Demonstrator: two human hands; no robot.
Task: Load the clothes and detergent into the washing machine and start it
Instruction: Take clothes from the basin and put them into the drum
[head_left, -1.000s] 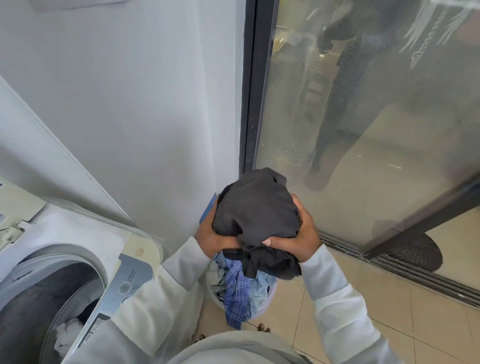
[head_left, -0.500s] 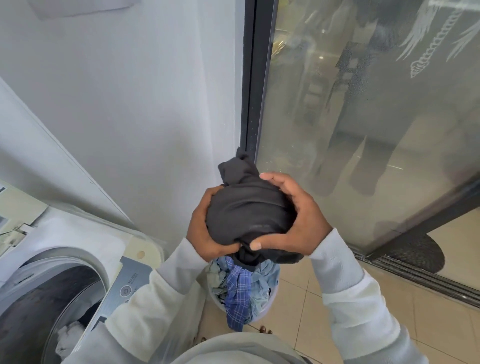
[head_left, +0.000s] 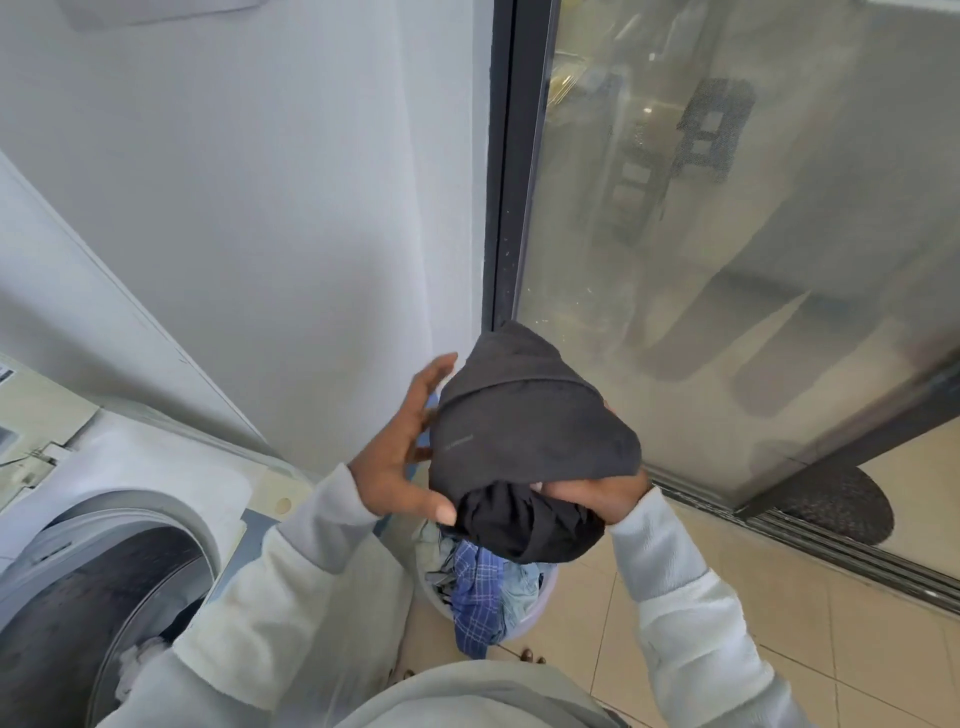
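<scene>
A bunched dark grey garment is held up over the laundry basket. My right hand grips it from underneath, fingers curled into the cloth. My left hand lies against its left side with fingers spread and straight, thumb touching the lower fold. The basket holds a blue checked garment and other pale clothes. The top-loading washing machine stands at the lower left with its lid up; a white item lies in its drum.
A white wall rises behind the machine. A dark-framed glass sliding door fills the right side, its floor track running along the beige tiled floor. A dark mat lies past the door.
The garment has been turned in my hands. My left hand has loosened from a grip to spread fingers at its side. My right hand moved from on top to underneath the bundle.
</scene>
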